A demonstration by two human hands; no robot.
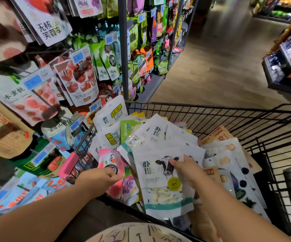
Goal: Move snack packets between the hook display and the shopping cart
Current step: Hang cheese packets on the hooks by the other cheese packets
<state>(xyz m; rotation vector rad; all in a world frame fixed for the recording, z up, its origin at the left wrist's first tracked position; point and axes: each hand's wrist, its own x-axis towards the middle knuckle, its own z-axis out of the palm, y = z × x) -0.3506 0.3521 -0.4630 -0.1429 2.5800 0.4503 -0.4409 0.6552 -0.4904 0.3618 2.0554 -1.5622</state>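
Right hand point(184, 170) pinches the cow packet point(160, 187), lower centre; left hand point(100, 178), grip unclear. Lifting could drag neighbouring packets point(160, 135) off the cart point(211, 106).

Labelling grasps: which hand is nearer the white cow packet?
Right. The right hand holds the white cow packet; the left hand is off its left edge, over a pink packet.

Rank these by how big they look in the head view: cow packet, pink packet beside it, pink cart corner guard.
1. cow packet, clearly largest.
2. pink packet, partly hidden by the left hand.
3. pink corner guard, smallest.
All lie similarly near the camera.
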